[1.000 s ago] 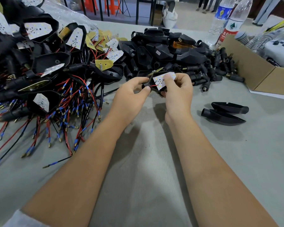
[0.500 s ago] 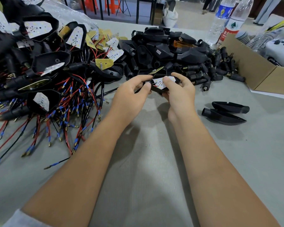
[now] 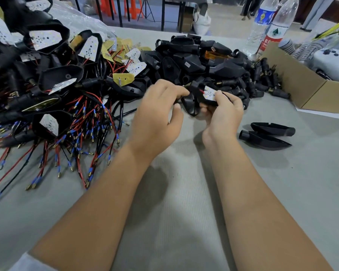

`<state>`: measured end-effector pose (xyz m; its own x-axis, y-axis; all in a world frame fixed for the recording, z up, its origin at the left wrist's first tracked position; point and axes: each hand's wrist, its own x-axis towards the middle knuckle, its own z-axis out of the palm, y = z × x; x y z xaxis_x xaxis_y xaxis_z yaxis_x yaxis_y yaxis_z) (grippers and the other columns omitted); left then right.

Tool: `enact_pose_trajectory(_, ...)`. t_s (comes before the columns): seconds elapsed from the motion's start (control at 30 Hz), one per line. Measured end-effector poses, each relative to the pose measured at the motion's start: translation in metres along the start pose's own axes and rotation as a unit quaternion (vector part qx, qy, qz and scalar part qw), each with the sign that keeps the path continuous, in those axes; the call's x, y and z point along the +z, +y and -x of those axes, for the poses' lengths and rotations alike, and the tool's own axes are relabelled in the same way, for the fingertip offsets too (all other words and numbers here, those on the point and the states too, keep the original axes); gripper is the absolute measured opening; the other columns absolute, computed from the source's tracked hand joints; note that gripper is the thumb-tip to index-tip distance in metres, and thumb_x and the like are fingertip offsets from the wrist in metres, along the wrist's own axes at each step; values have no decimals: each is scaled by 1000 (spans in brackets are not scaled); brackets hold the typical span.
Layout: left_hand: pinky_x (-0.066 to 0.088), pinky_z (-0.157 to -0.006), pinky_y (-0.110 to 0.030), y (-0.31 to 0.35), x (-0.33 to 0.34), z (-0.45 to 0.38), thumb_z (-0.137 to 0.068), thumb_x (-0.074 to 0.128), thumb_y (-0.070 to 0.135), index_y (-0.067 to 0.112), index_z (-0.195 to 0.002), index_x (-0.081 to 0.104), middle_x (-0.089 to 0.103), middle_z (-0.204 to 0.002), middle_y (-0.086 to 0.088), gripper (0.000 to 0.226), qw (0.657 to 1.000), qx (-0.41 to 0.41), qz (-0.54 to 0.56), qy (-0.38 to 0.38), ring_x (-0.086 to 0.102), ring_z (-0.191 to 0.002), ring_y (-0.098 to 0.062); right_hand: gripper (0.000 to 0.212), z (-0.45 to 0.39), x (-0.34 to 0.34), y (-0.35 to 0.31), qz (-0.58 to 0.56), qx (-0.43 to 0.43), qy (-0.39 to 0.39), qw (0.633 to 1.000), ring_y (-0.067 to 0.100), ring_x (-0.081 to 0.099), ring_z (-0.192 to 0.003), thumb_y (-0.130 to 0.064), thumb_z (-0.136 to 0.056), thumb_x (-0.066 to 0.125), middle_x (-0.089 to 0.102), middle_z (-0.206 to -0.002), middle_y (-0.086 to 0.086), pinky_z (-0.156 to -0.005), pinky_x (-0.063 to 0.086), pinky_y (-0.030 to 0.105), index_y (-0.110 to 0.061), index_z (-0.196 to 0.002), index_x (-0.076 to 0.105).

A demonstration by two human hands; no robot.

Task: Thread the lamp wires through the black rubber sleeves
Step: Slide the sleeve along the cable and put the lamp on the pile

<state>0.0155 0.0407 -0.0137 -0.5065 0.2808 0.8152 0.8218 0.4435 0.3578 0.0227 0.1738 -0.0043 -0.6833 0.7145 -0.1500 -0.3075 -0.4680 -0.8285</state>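
Your grey table cover (image 3: 184, 222) fills the view, both your forearms reaching up across it from six o'clock toward the centre. At nine to eleven o'clock sprawls the biggest heap: black lamp housings (image 3: 57, 79) with white LED boards, their red and black wires (image 3: 82, 133) spilling toward you, tipped in blue sleeves and brass ends. At twelve o'clock sits a second heap of bare black housings (image 3: 194, 61), and trailing off it toward two o'clock, a scatter of small black rubber sleeves (image 3: 262, 79). A cardboard box (image 3: 301, 89) stands at two to three o'clock, two water bottles (image 3: 272, 30) behind it at one o'clock. At three o'clock, on the cloth well apart from your hands, lie two loose black shells (image 3: 266, 135), one touching the other.

Your right hand (image 3: 221, 116) — just right of centre — grips the lamp (image 3: 202, 98) you are working on: fingers curled under the black housing, thumb pressed on its white board, where a short red wire shows at the board's left edge. Your left hand (image 3: 157, 122) is just beside it at the ten o'clock side, fingers bent, fingertips (image 3: 181, 92) close against the housing's left end. That hand is blurred, so you cannot tell whether it pinches a wire or merely touches the housing — nor whether a rubber sleeve is on this lamp.
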Motion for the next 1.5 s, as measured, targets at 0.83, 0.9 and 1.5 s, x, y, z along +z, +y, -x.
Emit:
enact_pose_trajectory(0.83,58,-81,-30,-15,5,-10,-103,43,14,14,-125,42,69,-105,-13,23,780,-454,423,79,71,-95,-24,20,20,3,12,403,-64,-366,836,7,47,-46,5,-75,46,50,-48,-13,-48,38,18,-15,-78,46)
enact_pose_trajectory(0.9,59,-73,-32,-16,3,-12,-100,48,13,8,-120,47,73,-96,-10,21,761,-463,446,88,73,-85,-23,16,20,2,13,407,-59,-381,828,7,42,-51,4,-73,47,44,-52,-12,-51,36,22,-12,-75,45)
enact_pose_trajectory(1.5,55,-60,-28,-6,2,-6,-97,56,14,21,-101,59,68,-71,1,8,794,-399,446,-106,62,-64,-14,32,13,7,9,206,47,-293,932,22,51,-60,-32,-99,46,56,-67,4,-62,40,34,-11,-79,60)
